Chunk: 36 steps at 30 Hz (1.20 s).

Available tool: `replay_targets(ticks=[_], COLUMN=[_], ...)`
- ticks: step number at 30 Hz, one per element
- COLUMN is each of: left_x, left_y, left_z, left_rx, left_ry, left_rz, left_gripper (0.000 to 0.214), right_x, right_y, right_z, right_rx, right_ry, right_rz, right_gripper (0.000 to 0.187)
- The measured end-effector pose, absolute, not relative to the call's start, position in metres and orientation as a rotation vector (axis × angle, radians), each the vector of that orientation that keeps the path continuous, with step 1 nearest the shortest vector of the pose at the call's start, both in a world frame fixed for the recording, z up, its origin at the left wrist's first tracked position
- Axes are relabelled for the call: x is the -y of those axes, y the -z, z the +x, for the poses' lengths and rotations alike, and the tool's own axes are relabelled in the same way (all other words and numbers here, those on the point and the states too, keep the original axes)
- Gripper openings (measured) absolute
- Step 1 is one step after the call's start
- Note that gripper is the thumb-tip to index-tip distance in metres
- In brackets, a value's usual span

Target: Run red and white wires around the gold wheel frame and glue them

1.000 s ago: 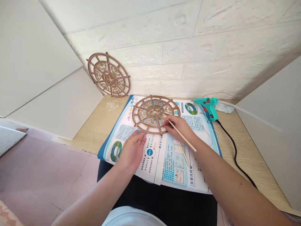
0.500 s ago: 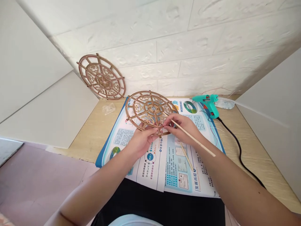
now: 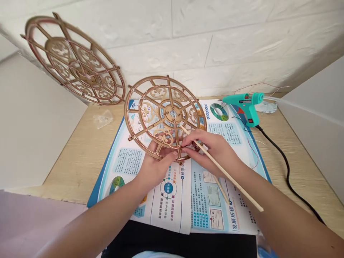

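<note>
A laser-cut wooden spoked wheel (image 3: 172, 113) stands tilted up off the printed sheet, with thin wires strung across its frame. My left hand (image 3: 156, 168) grips its lower rim from below. My right hand (image 3: 212, 150) holds a thin wooden stick (image 3: 228, 175), and its fingertips touch the same rim beside my left hand. The stick's upper end lies across the wheel's face. A second thin stick (image 3: 221, 190) lies on the sheet (image 3: 129, 161), partly under my right wrist. A matching wheel (image 3: 83, 73) leans against the wall at upper left.
A teal hot glue gun (image 3: 243, 105) lies at the far right of the wooden desk (image 3: 72, 168), and its black cord (image 3: 287, 179) runs down the right side. A small clear plastic bag (image 3: 103, 119) lies at left. A white brick-textured wall (image 3: 188, 39) stands behind.
The held wheel has risen further off the sheet and tilted more upright. My hands have closed in together at its lower rim. The view has shifted, so everything appears larger.
</note>
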State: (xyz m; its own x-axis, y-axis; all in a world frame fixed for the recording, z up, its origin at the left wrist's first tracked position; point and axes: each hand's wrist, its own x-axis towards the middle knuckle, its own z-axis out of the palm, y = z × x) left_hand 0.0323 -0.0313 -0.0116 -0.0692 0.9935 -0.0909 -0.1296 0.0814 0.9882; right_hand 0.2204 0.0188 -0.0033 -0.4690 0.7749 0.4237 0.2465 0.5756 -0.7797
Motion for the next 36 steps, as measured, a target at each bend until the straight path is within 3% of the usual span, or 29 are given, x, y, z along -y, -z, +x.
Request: replay_targets(ticks=[6,13,25,30,36], left_x=[0.027,0.026,0.025,0.026,0.026], left_y=[0.005,0.009,0.008,0.007,0.006], left_z=[0.037,0.038,0.04,0.041,0.044], left_rx=[-1.234,-1.232,-1.297,-1.329,-1.336], left_ry=[-1.229,-1.244,-1.206,-1.139,-1.192], left_rz=[1.007,1.006,1.066,1.074,1.099], left_gripper=[0.027,0.043,0.027,0.016,0.027], right_x=[-0.02,-0.021,-0.018,-0.014,-0.01], right_y=[0.007,0.007,0.01,0.006,-0.001], right_z=[0.217,0.217,0.218,0.217,0.218], right_rx=[1.996,2.085,2.166,2.237,2.337], right_ry=[-0.831,-0.711,-0.561,-0.462,-0.377], right_rz=[-0.83,-0.792,-0.806,-0.76,-0.754], right_gripper=[0.018,0.021,0.023,0.015,0.013])
